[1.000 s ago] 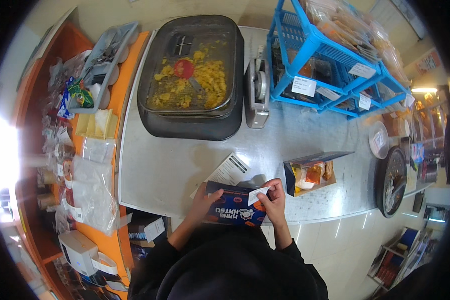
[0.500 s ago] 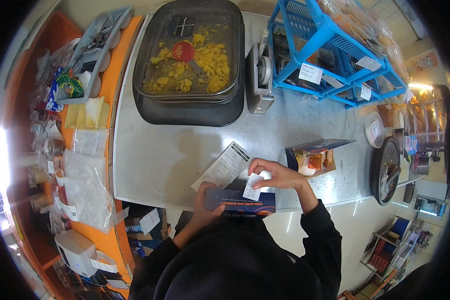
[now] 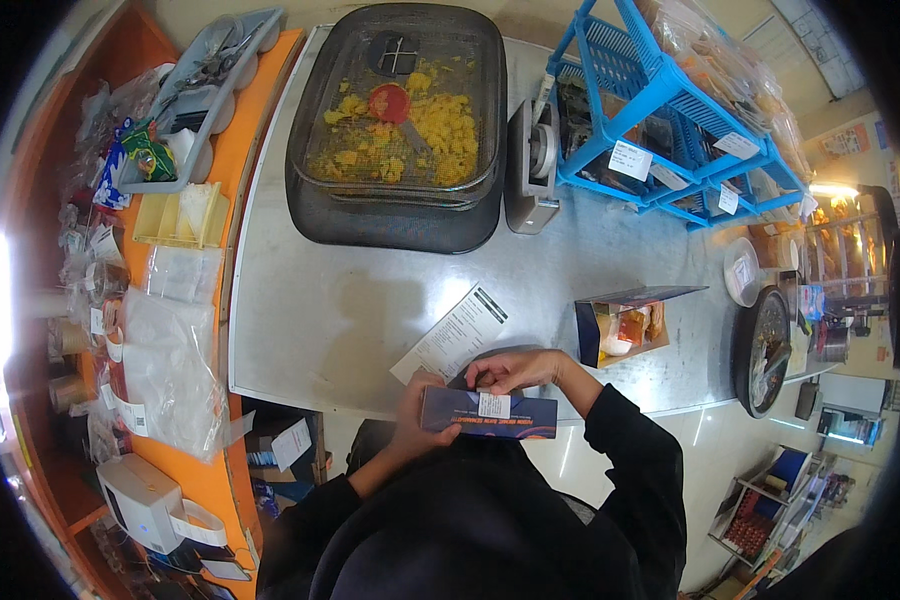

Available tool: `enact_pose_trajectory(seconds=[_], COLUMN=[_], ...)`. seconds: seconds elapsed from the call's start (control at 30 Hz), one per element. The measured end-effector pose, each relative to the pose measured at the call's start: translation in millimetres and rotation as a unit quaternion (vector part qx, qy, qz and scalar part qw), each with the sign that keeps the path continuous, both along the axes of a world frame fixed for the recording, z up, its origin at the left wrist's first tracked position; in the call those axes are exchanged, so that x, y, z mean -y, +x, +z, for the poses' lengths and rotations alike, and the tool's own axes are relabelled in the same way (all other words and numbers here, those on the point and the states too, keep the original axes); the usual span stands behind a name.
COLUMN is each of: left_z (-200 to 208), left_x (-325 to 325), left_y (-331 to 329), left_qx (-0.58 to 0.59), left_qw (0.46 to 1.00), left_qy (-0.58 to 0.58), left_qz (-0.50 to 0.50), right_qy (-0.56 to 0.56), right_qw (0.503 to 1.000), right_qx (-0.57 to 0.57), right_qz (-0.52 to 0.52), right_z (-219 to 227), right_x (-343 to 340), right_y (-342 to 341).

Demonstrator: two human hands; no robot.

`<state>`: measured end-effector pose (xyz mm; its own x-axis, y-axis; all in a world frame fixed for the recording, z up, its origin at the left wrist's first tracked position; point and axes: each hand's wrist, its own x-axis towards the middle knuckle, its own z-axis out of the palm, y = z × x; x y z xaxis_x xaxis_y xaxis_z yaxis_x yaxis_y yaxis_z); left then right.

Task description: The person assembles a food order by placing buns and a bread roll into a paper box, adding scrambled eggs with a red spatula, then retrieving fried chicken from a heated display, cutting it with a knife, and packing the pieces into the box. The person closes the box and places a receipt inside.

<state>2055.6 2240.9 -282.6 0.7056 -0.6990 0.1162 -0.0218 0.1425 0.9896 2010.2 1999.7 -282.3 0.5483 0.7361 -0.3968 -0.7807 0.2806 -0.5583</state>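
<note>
A dark blue carton with orange print is held near the table's front edge, close to my body. My left hand is closed around its left end, thumb on the near face. A small white label lies against that face. My right hand has its fingers curled and pinched at the label's upper end, over the carton's far edge. Just beyond my hands a printed paper slip lies flat. To the right stands an open dark blue box with packed food in it, its lid raised.
A mesh-covered tray of yellow food stands at the back, with a metal dispenser beside it. Blue stacked baskets fill the back right. A round black tray is at the right edge. An orange shelf runs along the left.
My right hand has brought the white label down from above the carton onto its face, and its fingers have drawn in. My left hand still holds the carton. The view has shifted slightly.
</note>
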Motion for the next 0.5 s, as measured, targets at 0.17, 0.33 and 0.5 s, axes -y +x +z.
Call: enact_pose_trajectory(seconds=[0.17,0.33,0.5], left_z=[0,9,15], left_x=[-5,7,33], left_y=[-5,1,11], left_qx=[0.020,-0.061,-0.229], left_qw=[1.000,0.997,0.958], left_qy=[-0.006,0.051,0.152], left_qz=[0.000,0.023,0.083], right_qy=[-0.173,-0.615,-0.681], right_qw=[0.978,0.755,0.598], right_qx=[0.068,0.226,0.390], right_qz=[0.093,0.018,-0.162], right_z=[4,56,77], right_x=[-6,7,-49], right_y=[1,-1,-29])
